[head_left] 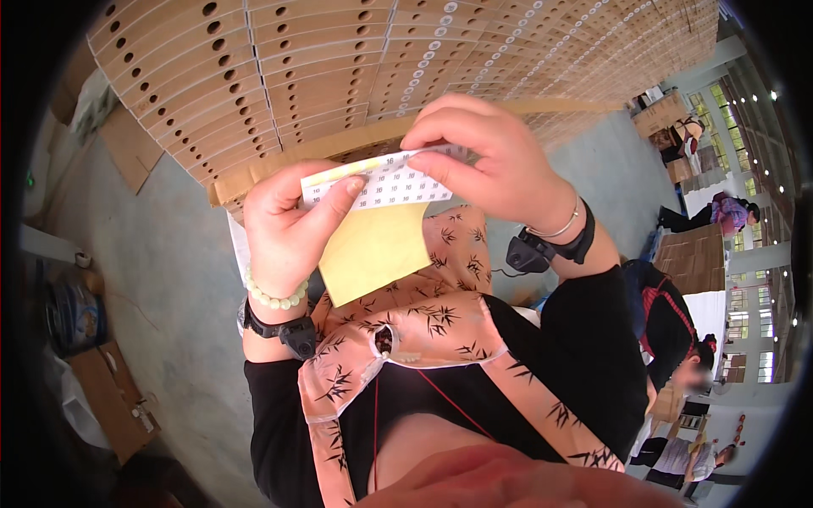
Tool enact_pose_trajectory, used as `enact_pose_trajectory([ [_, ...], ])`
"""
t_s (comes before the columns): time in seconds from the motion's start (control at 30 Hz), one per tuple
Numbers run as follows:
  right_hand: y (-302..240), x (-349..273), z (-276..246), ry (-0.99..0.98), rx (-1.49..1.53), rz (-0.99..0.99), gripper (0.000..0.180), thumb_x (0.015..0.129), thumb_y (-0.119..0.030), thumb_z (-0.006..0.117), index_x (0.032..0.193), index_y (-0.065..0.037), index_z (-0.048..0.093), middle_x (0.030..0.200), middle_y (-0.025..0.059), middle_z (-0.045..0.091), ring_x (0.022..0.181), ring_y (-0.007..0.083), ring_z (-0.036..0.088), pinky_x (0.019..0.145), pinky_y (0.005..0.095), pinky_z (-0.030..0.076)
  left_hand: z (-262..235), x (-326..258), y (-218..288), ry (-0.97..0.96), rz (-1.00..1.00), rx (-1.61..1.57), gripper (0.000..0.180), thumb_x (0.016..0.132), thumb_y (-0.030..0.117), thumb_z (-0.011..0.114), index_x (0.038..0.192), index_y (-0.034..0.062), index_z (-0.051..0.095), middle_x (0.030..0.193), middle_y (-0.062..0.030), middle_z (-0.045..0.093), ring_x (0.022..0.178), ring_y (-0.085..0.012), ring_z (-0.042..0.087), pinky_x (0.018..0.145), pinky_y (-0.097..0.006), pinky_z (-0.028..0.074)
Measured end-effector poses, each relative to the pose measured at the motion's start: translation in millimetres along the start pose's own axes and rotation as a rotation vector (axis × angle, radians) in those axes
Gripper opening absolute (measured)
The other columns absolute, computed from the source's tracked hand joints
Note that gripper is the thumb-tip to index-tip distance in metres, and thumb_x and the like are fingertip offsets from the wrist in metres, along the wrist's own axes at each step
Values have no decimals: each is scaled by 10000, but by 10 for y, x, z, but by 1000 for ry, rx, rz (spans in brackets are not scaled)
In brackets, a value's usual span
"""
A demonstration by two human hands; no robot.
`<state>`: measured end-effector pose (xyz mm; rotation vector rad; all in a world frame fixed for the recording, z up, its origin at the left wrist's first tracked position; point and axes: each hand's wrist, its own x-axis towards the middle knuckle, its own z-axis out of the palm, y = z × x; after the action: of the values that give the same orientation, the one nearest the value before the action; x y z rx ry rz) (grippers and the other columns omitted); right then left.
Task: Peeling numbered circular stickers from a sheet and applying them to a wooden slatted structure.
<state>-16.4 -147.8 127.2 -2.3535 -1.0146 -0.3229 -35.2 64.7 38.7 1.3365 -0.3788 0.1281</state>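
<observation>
We found little room ahead: the wall of stacked perforated cardboard boxes [279, 76] rose just beyond our hands, closing off the front from left to right. The sticker sheet [385, 182], with its yellow backing [373, 250] hanging below, filled the gap between both hands. To our left, bare concrete floor [161, 262] lay open as far as the loose cardboard [110, 398]. To our right, seated people [677, 339] crowded the way.
</observation>
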Motion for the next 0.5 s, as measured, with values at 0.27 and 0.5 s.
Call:
enact_pose_trajectory([
  [0.27,35,-36,101,-40,-6,-16,75,809,-86,667,874,-60,640,836,66,612,746,236,610,631,323,472,8,37,-57,10,175,423,113,772,18,751,865,-9,692,750,-102,664,658,-158,609,606,-268,468],
  [0.5,133,-101,177,94,-21,-41,89,803,-174,641,789,-96,601,776,58,578,704,289,590,601,394,461,-57,45,-248,15,163,492,146,885,32,670,999,-59,663,869,-28,658,763,-68,545,691,-212,456],
])
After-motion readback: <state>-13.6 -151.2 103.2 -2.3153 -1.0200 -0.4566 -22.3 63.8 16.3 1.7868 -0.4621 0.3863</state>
